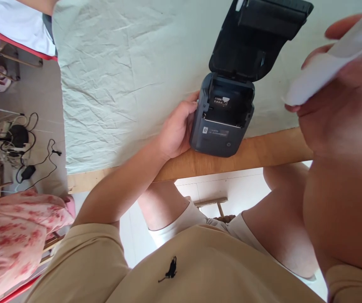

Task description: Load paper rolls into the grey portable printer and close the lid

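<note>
Your left grip [177, 130] is pinching the side of the dark device [220, 139], with the thumb laid along its edge; the fingers behind it are mostly hidden, so how far they wrap underneath you cannot tell from here. Your right grip [341, 97] is curled around a white roll [313, 80], well apart from the device and blurred near the right border of the view.

You have the device at the near edge of the counter [278, 145], its body partly over the bare wood. Whether it rests there or is held just above does not show. Its lid [250, 38] is swung back, away from you, over the pale green cloth [120, 84], and leaves the compartment [228, 97] exposed. Inside you can see a small printed label; no roll shows there.

Judging by this pose, the step in hand is holding the raised-lid device steady with one side while the roll is in the other. Any move from here calls for the left side to brace the body so it does not tip or slide, with the thumb clear of the hinge, and for the right to bear lightly on the roll, so it is not squeezed out of round.
</note>
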Motion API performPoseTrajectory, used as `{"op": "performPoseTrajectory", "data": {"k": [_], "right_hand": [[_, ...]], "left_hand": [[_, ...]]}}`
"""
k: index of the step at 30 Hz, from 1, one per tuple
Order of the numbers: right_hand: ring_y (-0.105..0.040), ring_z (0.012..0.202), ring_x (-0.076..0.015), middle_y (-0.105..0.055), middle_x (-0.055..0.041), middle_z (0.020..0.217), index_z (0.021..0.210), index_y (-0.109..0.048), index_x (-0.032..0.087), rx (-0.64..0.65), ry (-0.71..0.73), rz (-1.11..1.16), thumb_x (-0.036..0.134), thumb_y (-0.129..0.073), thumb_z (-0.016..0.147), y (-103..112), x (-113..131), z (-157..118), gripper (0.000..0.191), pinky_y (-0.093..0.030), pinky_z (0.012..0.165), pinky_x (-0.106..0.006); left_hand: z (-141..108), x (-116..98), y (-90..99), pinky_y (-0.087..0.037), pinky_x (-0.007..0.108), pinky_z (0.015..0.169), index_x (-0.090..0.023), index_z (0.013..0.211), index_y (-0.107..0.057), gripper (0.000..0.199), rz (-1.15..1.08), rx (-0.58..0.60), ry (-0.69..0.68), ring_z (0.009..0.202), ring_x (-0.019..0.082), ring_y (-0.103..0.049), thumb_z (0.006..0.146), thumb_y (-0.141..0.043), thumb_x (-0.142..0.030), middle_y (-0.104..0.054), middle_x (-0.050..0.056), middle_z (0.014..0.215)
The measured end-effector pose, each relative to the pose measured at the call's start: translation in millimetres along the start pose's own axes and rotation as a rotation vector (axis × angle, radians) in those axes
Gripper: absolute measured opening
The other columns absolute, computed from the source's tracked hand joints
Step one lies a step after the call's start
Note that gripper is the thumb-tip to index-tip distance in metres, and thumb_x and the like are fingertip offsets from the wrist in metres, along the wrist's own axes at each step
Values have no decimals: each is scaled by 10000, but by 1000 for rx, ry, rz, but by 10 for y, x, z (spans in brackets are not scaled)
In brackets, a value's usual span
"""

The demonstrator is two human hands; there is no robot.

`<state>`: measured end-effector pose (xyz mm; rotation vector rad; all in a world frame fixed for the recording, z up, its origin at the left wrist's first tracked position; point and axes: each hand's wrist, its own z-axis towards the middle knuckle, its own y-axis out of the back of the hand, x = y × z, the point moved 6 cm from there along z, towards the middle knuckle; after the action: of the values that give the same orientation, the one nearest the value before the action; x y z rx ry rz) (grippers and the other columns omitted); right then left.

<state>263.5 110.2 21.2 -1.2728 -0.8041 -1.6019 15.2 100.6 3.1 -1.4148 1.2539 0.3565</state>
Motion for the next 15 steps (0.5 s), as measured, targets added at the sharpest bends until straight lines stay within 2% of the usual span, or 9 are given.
{"op": "performPoseTrajectory", "data": {"k": [1,3,4,6,8,10,12,15], "right_hand": [[-491,500,-147,-583,2,797,1075,-669,294,-50,34,-28,718,-902,710,38,-83,-6,606,-283,427,-323],[-525,516,-141,-580,18,822,1056,-619,289,-46,104,-171,649,-917,751,74,-174,-50,559,-371,472,-331],[-591,583,-165,-616,3,866,1048,-622,289,-6,142,-279,621,-917,774,76,-185,-78,522,-450,531,-360],[-712,837,-245,-706,-52,1008,1059,-685,294,105,237,-503,535,-929,793,56,-168,-133,434,-576,720,-437],[-725,1037,-299,-765,-84,1113,1094,-746,310,168,323,-662,436,-950,772,28,-138,-172,401,-605,875,-475],[-736,1091,-325,-800,-87,1177,1155,-758,322,174,335,-736,336,-972,732,4,-126,-184,474,-608,941,-493],[-756,1118,-355,-821,-83,1200,1265,-744,332,179,283,-768,270,-980,713,0,-124,-183,604,-610,1003,-536],[-717,1371,-407,-782,-101,1436,1481,-682,368,237,226,-674,286,-1023,746,164,-77,-155,815,-562,1191,-601]], "left_hand": [[-5,-11,-6,-667,466,1072,-256,1075,-758,206,-1,-8,-7,1158,333,-808,966,-612,-353,-829,41,970],[-18,-22,-19,-660,480,1114,-248,1123,-760,232,2,-29,1,1208,350,-816,973,-628,-365,-831,40,981],[-24,-22,-21,-648,477,1154,-251,1129,-753,227,7,-45,15,1265,364,-809,973,-647,-377,-841,45,998],[-33,-14,-18,-617,461,1228,-262,1125,-732,219,19,-72,48,1386,389,-776,963,-683,-401,-860,60,1021],[-35,-18,-11,-614,461,1238,-269,1123,-723,220,21,-86,49,1425,397,-763,965,-680,-416,-857,58,999],[-33,-26,-18,-633,464,1204,-265,1129,-727,218,18,-64,36,1398,392,-777,978,-669,-412,-847,50,992],[-29,-28,-21,-656,436,1147,-257,1134,-736,224,25,-39,31,1346,376,-792,977,-674,-405,-854,48,1006],[-21,-22,-16,-672,388,1051,-251,1130,-752,230,35,-12,27,1250,343,-807,970,-675,-397,-868,58,1028]]}}
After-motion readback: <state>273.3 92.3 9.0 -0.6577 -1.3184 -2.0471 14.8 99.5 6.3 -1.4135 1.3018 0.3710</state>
